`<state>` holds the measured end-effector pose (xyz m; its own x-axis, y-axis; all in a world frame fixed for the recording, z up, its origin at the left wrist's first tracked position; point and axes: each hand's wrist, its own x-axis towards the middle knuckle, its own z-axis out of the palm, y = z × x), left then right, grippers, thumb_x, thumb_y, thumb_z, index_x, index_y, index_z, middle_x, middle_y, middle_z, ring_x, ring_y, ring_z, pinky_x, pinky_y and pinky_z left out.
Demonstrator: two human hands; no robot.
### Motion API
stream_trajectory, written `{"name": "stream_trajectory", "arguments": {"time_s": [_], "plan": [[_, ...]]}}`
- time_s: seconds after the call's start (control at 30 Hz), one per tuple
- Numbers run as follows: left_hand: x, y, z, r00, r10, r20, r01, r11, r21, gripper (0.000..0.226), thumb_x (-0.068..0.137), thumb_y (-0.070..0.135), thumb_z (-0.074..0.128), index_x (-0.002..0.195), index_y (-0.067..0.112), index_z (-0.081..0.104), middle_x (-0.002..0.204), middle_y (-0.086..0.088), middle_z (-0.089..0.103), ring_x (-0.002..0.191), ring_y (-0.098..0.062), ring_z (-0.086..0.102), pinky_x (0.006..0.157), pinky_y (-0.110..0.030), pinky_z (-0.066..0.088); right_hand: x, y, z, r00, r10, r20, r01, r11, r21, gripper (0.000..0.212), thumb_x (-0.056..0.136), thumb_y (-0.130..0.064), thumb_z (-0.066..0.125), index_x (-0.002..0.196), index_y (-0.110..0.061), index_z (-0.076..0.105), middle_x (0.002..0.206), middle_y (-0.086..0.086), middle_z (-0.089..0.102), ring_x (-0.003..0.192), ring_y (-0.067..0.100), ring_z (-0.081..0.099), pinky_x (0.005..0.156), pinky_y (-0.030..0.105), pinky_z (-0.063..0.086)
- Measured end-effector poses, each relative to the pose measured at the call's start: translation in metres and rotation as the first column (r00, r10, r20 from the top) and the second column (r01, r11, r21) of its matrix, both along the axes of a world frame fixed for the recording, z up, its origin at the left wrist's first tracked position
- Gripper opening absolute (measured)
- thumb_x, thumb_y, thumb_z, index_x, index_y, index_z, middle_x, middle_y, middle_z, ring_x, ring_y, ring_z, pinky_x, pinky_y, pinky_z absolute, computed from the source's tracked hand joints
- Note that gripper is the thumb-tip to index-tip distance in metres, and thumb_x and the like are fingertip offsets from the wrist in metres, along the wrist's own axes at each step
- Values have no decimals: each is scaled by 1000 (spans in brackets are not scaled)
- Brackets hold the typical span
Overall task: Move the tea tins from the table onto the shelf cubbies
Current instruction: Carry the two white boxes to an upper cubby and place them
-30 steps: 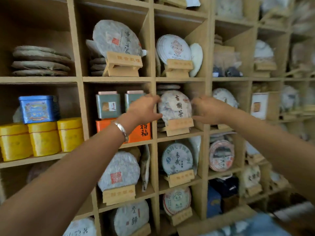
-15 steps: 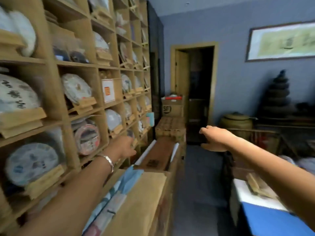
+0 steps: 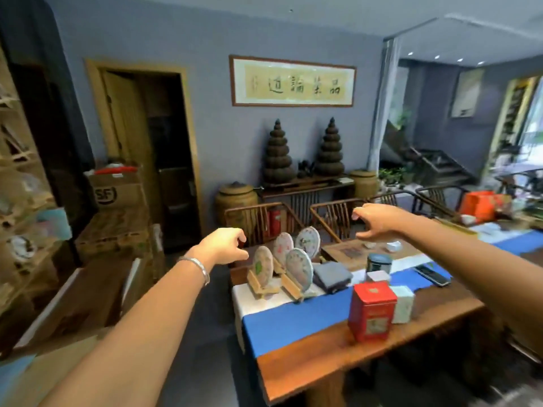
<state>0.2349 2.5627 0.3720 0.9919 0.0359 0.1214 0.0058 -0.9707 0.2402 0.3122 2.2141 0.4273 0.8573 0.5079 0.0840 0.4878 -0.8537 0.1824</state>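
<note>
A red tea tin (image 3: 371, 311) stands near the front of the wooden table (image 3: 317, 365), on the edge of a blue runner (image 3: 293, 318). A pale green tin (image 3: 403, 304) sits right beside it. A white tin (image 3: 378, 276) and a dark round tin (image 3: 379, 263) stand behind. My left hand (image 3: 221, 246) hovers empty, fingers loosely curled, left of the table's far end. My right hand (image 3: 377, 220) is raised above the tins, open and empty. The shelf cubbies (image 3: 17, 218) show only at the far left edge.
Several round tea cakes on wooden stands (image 3: 286, 267) and a folded grey cloth (image 3: 332, 277) occupy the table's left end. A phone (image 3: 432, 275) lies further right. Cardboard boxes (image 3: 117, 221) stand by the doorway, wooden chairs (image 3: 332, 218) behind the table.
My view has swung right from the shelf cubbies past the doorway to the table. Both hands left the shelf and now hang empty in the air over the table.
</note>
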Motion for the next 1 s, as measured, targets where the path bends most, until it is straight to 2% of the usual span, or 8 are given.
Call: {"name": "stream_trajectory", "arguments": {"time_s": [0.23,0.43,0.57,0.67,0.77,0.87,1.0], "plan": [[93,-123,-3,990,-139,5,140,989,-57,48,79,37,70,123,23,57,116,0,62,99,-15,58,76,-24,45,53,-109,-8,994,-112,-23,111,993,-29,54,87,-42,60,132,-15,47,130,9,55,116,26,54,96,37,46],[148,-200,-28,979,-192,-74,187,980,-73,44,80,36,66,120,23,57,109,3,61,97,-17,59,83,-35,55,97,-155,-39,991,-109,-74,106,993,-44,49,87,-39,60,130,-17,48,128,7,55,113,23,53,89,31,45],[181,-235,-41,962,-244,-123,238,969,-62,45,81,35,66,123,23,56,100,6,56,94,-15,56,74,-27,46,122,-171,-64,987,-102,-126,98,995,-35,52,88,-36,59,135,-17,46,133,7,54,116,24,54,94,34,48],[208,-255,-49,945,-291,-149,285,957,-58,45,84,33,64,126,21,54,109,2,60,94,-14,54,74,-26,44,138,-183,-84,981,-104,-162,102,995,-20,51,90,-37,58,135,-16,45,133,6,55,113,24,54,93,33,48],[232,-274,-62,926,-333,-176,330,943,-49,45,86,31,63,127,18,54,119,-2,60,103,-18,56,81,-26,43,155,-194,-105,968,-126,-219,125,992,-19,50,90,-36,58,134,-16,44,132,8,54,114,25,54,88,34,46],[258,-294,-82,898,-387,-210,391,920,-26,44,86,31,63,126,13,55,117,-5,61,108,-23,57,79,-26,41,175,-204,-127,954,-150,-258,147,989,-30,45,90,-34,58,130,-15,47,128,8,56,111,25,54,89,37,49],[301,-313,-119,872,-420,-250,423,905,-44,43,86,29,63,123,8,56,116,-8,61,108,-26,56,78,-26,39,210,-214,-157,932,-187,-309,188,982,-26,51,89,-33,60,134,-16,44,128,8,54,111,25,54,91,39,49]]}}
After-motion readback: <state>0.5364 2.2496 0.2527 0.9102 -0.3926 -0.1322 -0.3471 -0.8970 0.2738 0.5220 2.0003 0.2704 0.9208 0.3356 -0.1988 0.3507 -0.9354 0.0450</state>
